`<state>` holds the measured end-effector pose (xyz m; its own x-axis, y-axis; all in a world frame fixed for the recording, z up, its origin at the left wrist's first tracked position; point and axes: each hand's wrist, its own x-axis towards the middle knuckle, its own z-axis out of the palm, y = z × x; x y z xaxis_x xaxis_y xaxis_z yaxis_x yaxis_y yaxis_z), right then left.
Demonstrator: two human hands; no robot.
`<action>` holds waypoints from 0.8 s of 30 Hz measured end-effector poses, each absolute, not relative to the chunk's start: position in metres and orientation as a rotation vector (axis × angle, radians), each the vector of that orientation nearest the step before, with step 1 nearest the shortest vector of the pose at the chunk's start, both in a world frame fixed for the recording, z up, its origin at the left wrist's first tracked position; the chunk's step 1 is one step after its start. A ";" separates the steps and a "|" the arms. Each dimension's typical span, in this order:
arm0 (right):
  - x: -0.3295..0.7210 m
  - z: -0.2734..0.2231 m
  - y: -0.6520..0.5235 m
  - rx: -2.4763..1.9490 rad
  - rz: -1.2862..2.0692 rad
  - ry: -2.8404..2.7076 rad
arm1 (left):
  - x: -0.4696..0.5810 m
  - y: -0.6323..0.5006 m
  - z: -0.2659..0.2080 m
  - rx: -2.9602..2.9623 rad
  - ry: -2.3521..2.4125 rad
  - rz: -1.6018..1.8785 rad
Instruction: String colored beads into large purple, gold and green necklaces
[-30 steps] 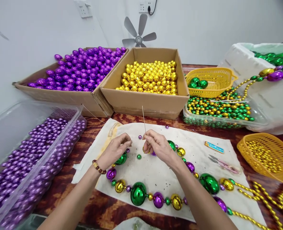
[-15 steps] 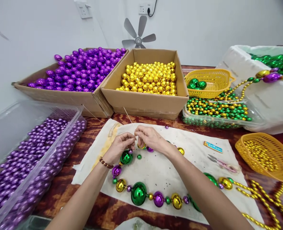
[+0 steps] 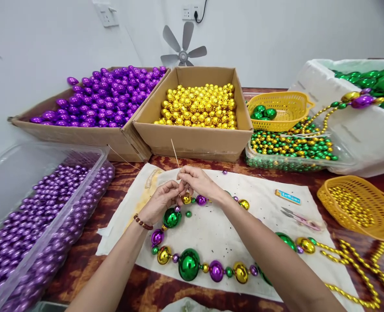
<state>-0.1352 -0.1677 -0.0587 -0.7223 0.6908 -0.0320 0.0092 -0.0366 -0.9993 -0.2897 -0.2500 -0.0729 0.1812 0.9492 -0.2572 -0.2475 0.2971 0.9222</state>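
Note:
My left hand (image 3: 162,200), with a brown bead bracelet (image 3: 143,222) at its wrist, pinches a thin string by the end of a bead necklace. Fingertips of my right hand (image 3: 201,185) meet the left ones, closed on the same string. A pale, stiff-looking length of string (image 3: 175,152) sticks up above them. Just below hang a small purple bead (image 3: 177,209) and a large green bead (image 3: 172,218). The necklace curves round through purple, gold and green beads, among them a big green ball (image 3: 188,264). A loose green bead (image 3: 188,213) lies inside the curve.
On the white cloth (image 3: 218,234) lie scissors (image 3: 301,218) and a blue packet (image 3: 287,196). Behind stand cartons of purple beads (image 3: 97,99) and gold beads (image 3: 198,106). A clear bin (image 3: 49,216) is at left; a yellow basket (image 3: 325,199) is at right.
My right hand has shifted slightly up and left, and the string above the fingers stands more upright. The gold bead beside the hands shows more. The whole view has moved a little.

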 end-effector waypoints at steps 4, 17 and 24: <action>-0.135 -0.059 -0.161 -0.737 1.777 -1.667 | -0.294 -0.250 -0.075 0.889 1.066 1.006; -0.128 -0.058 -0.164 -0.674 1.733 -1.429 | -0.302 -0.244 -0.082 1.037 1.182 1.013; -0.125 -0.067 -0.167 -0.859 1.466 -1.623 | -0.303 -0.245 -0.085 1.078 1.233 1.015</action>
<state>-0.1253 -0.1673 -0.0667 -0.4748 0.8739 0.1037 -0.0145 0.1101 -0.9938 -0.3031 -0.2454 -0.0852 0.0739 0.9765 -0.2023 -0.0109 0.2036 0.9790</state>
